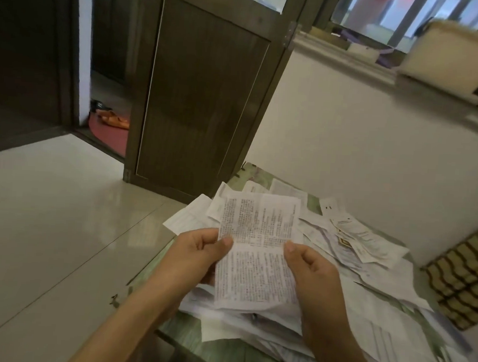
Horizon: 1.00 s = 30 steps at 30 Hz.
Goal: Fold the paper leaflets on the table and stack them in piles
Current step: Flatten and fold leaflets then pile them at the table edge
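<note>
I hold one printed white leaflet (257, 249) upright above the table, its text facing me and a crease running across its middle. My left hand (197, 255) pinches its left edge with the thumb on the front. My right hand (309, 265) pinches its right edge the same way. Below and behind it a loose heap of unfolded leaflets (365, 295) covers most of the green table (222, 350). No folded pile shows in this view.
A dark wooden door panel (201, 94) stands just beyond the table's far left corner. A cream wall (359, 160) runs along the far side, with a woven chair (461, 281) at the right. Pale floor tiles (48, 211) lie to the left.
</note>
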Tool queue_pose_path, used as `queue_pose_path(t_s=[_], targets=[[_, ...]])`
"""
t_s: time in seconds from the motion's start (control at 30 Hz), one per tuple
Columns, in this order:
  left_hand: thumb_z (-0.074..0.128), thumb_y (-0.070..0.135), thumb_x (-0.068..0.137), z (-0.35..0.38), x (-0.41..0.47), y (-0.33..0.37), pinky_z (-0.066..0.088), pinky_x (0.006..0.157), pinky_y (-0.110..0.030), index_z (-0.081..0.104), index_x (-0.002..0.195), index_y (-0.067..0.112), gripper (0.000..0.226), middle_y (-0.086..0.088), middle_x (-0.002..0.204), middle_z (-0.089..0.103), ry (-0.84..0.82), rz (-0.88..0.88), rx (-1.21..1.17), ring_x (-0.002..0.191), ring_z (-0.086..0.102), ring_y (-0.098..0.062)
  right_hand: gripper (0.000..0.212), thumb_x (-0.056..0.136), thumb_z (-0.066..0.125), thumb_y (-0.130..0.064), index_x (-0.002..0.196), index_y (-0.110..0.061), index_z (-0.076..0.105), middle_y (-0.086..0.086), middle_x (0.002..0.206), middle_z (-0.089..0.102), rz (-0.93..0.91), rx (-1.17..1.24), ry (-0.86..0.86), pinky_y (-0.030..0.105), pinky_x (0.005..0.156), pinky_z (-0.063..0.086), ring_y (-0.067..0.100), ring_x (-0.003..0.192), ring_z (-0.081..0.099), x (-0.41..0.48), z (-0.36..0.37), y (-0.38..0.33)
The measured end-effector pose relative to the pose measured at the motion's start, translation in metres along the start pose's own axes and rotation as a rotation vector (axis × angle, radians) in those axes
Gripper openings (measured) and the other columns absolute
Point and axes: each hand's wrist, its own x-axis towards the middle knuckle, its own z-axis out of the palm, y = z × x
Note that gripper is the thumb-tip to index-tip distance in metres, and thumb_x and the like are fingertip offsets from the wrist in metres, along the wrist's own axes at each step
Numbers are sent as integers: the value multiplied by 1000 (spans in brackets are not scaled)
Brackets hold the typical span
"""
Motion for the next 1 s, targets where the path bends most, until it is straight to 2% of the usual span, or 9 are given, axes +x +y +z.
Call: queue_pose_path(t_s=[0.13,0.23,0.33,0.47,0.53,0.63,0.77,0.87,1.0], targets=[[51,20,93,0,0,-3,52,52,-17,69,89,16,18,8,81,74,30,23,38,71,71,-12,19,93,50,-5,100,-17,64,2,92,74,92,95,-208,37,73,57,21,85,71,1,-11,-4],[49,14,94,-2,0,-2,53,54,-18,69,89,15,21,1,81,74,-9,6,39,71,71,-15,29,88,42,10,89,-7,65,2,75,72,139,119,-312,22,54,53,9,66,69,3,-17,-6],[47,8,94,-1,2,-3,54,59,-24,70,90,10,24,-7,78,72,14,-62,-33,70,66,-19,40,87,44,10,62,-10,67,3,67,70,77,18,-247,20,51,50,9,58,66,2,-17,-1],[40,38,96,7,-2,-3,59,58,-33,61,106,13,34,-9,81,74,-117,-253,-314,74,71,-24,43,88,48,11,57,-10,70,7,82,73,22,-2,-155,36,66,59,21,75,71,-1,-16,10],[46,37,93,10,-3,-6,59,66,-35,61,110,14,32,-10,91,74,-208,-298,-263,82,72,-26,40,87,50,11,58,-6,70,8,84,73,-11,6,-139,41,64,59,26,75,70,-3,-15,12],[52,17,94,11,-2,-12,56,82,-37,66,101,9,17,-7,91,74,-126,-244,-75,85,71,-22,36,87,47,11,63,-1,71,5,84,73,-20,24,-94,37,60,59,24,74,70,-4,-17,10],[51,16,95,7,-3,-13,57,77,-31,68,93,8,19,-5,87,75,-89,-157,42,82,72,-19,39,84,40,13,71,-6,71,7,80,72,-165,-20,155,26,63,51,20,70,63,-9,-22,10],[53,18,94,7,-5,-13,57,71,-25,69,90,10,19,-4,85,75,-149,-108,98,78,71,-16,20,93,51,-11,94,-24,66,-13,92,67,-375,-354,127,11,73,44,0,86,59,-14,-20,9],[51,23,95,12,-7,-12,53,64,-18,69,87,18,21,-2,86,74,-221,-79,160,73,69,-11,6,80,51,-46,84,-47,55,-34,85,54,-500,-797,-20,35,90,40,-4,91,53,-13,-14,14]])
